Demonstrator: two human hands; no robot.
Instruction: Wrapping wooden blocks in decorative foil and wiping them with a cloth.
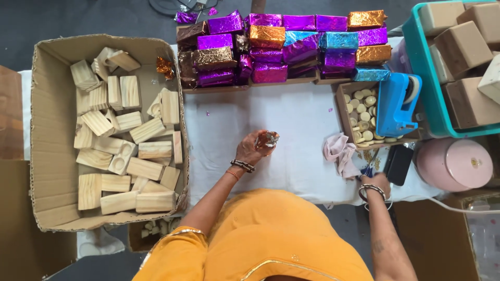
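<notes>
The orange sleeve (172, 255) is nearest, leading up to the left hand (252, 151), fingers curled and pinching a small foil-wrapped piece (269, 139) above the white cloth (291, 119). The right hand (376, 182) is closed around scissors (367, 170) beside a pink rag (338, 153); its grip looks firm, though partly hidden. Seemingly wrapping is under way; trimming would need a steady hold. Wooden blocks (120, 151) fill a box (47, 130) to the left; wrapped blocks (281, 47) are stacked beyond.
</notes>
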